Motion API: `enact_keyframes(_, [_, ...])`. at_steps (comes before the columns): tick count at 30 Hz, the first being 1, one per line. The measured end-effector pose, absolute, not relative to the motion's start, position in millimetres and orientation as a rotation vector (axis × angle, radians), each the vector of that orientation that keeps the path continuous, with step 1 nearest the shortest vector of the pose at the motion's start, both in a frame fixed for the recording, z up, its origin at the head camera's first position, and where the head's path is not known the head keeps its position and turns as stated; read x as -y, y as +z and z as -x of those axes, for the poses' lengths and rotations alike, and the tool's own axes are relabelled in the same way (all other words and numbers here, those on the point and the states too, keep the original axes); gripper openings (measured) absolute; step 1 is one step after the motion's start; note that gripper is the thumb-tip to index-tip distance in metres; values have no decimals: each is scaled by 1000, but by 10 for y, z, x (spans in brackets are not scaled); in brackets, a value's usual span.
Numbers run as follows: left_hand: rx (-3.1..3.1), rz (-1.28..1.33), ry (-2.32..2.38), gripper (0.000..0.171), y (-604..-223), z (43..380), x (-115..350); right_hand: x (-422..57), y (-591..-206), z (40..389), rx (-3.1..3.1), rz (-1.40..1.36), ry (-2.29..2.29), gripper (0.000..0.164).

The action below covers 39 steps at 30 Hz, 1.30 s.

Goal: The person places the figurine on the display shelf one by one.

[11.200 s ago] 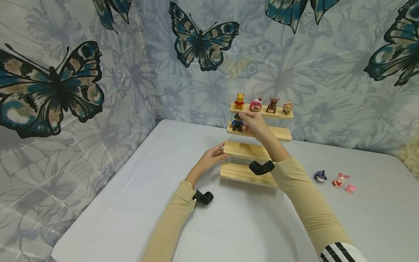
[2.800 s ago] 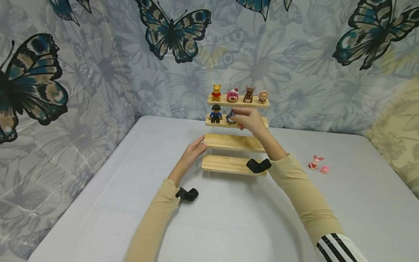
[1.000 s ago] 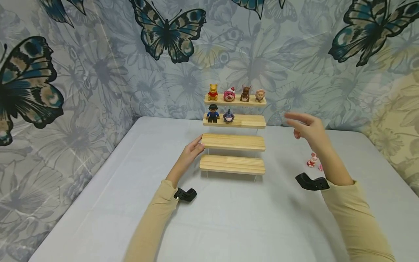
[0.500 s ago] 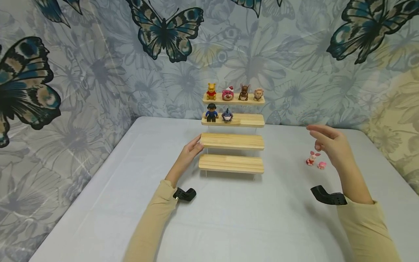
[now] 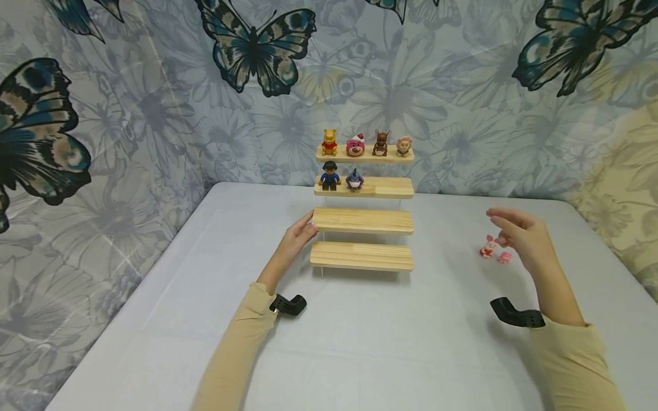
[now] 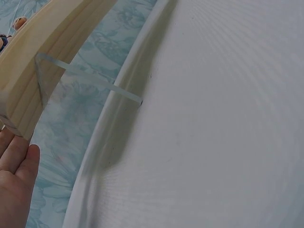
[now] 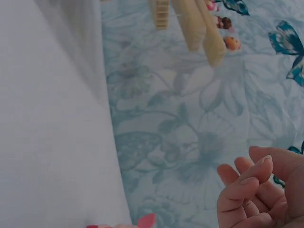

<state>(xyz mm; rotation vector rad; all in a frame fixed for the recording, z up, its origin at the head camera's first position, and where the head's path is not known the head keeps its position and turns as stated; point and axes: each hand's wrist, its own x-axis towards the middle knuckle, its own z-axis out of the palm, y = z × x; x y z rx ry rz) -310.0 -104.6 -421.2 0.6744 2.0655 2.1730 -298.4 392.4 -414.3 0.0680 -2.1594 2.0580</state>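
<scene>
A four-tier wooden display shelf (image 5: 362, 220) stands at the back of the table. My left hand (image 5: 291, 246) touches the left end of its third board from the top, fingers fairly straight; in the left wrist view the fingertips rest against the board's end. On the second board are a boy figure (image 5: 329, 177) in blue and an Eeyore figure (image 5: 354, 180). Over the table at the right, my right hand (image 5: 529, 237) hovers with loosely bent fingers, holding nothing. Just beside it are a Piglet figure (image 5: 488, 247) and a small pink figure (image 5: 505, 257).
The top board carries a Winnie-the-Pooh figure (image 5: 329, 142), a pink bear figure (image 5: 355, 145), a brown kangaroo-like figure (image 5: 380, 144) and a pale round-headed figure (image 5: 404, 146). A white-covered table (image 5: 360, 342) meets butterfly-patterned cloth (image 5: 437, 103) behind.
Earlier the right hand was at the boy figure, then held Eeyore at the second board. It has let Eeyore go there and moved right and down toward Piglet. The left hand stays at the shelf.
</scene>
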Motion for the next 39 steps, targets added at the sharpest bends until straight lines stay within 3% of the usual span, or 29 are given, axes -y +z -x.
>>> enact_keyframes(5, [-2057,-639,2160,51,-4108,3018,1040,-4118,-4405,3130,2131,0,2090,43])
enact_keyframes(14, [-2069,-628,2147,51,-3993,2916,1075,-4049,-4358,3089,2192,15,2076,41])
enact_keyframes(21, [-2066,-666,2144,50,-3980,2919,1064,-4048,-4309,3024,2238,68,2020,49])
enact_keyframes(26, [-2106,-683,2124,49,-3945,2942,1055,-3986,-4190,2924,2368,98,1896,46])
enact_keyframes(32, [-2108,-639,2093,50,-3952,2944,1042,-3815,-4025,2672,2493,111,1921,29])
enact_keyframes(39, [-2100,-648,2098,50,-3972,2938,1017,-3688,-3987,2575,2755,89,1587,50])
